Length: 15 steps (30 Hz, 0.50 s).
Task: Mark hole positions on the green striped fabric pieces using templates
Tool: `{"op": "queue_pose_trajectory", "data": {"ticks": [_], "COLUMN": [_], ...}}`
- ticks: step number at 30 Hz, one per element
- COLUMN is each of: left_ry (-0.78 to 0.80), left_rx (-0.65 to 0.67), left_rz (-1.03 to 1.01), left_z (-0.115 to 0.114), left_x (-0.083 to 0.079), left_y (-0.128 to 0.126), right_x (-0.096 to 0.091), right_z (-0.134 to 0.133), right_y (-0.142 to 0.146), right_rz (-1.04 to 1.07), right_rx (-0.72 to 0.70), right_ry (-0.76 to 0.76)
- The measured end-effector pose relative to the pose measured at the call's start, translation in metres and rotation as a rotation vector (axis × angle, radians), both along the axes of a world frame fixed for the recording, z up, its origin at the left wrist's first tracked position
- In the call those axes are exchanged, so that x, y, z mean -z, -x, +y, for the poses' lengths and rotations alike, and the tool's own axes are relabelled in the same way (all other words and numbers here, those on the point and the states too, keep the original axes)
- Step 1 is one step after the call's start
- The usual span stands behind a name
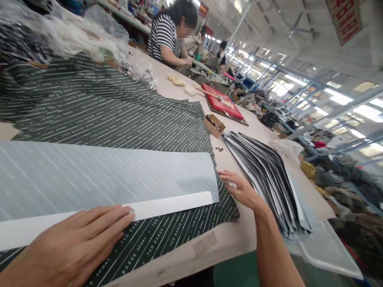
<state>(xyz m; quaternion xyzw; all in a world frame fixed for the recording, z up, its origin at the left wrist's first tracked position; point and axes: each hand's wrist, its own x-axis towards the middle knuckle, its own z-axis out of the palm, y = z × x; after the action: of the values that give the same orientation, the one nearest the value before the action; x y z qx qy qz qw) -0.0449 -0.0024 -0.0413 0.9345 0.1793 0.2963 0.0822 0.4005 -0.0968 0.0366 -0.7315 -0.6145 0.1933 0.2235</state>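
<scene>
My left hand (86, 235) lies flat, fingers stretched out, across the lower edge of a long white strip (176, 202). The strip rests along the front edge of a pale blue-grey translucent sheet (119, 171). Under both spreads dark green fabric (128, 113) with white diagonal lines and lettering. At the sheet's right end, my right hand (239, 189) is open, its fingertips close to the fabric's edge. A small whitish patch shows between its thumb and fingers; I cannot make out what it is.
Right of my right hand lies a fanned stack of dark and pale panels (263, 171). Beyond are a small cardboard box (214, 125), a red board (223, 101) and a bag of yellowish bits (176, 80). Clear plastic (104, 32) heaps at the back left. A person in stripes (164, 36) works across the table.
</scene>
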Motion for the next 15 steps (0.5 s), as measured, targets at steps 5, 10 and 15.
{"op": "queue_pose_trajectory", "data": {"ticks": [5,10,15], "left_ry": [-0.163,-0.137,-0.033], "left_rx": [0.038,0.042,0.028], "left_rz": [0.115,0.098,0.102], "left_z": [0.004,0.002,-0.001], "left_x": [-0.03,-0.042,-0.041], "left_y": [-0.004,-0.009,-0.01], "right_x": [0.0,-0.006,-0.027], "right_z": [0.012,0.002,-0.009], "right_y": [0.021,0.014,0.004], "right_rz": [-0.212,-0.375,-0.111], "right_rx": [-0.172,-0.085,0.56], "right_ry": [0.099,0.027,-0.355]}}
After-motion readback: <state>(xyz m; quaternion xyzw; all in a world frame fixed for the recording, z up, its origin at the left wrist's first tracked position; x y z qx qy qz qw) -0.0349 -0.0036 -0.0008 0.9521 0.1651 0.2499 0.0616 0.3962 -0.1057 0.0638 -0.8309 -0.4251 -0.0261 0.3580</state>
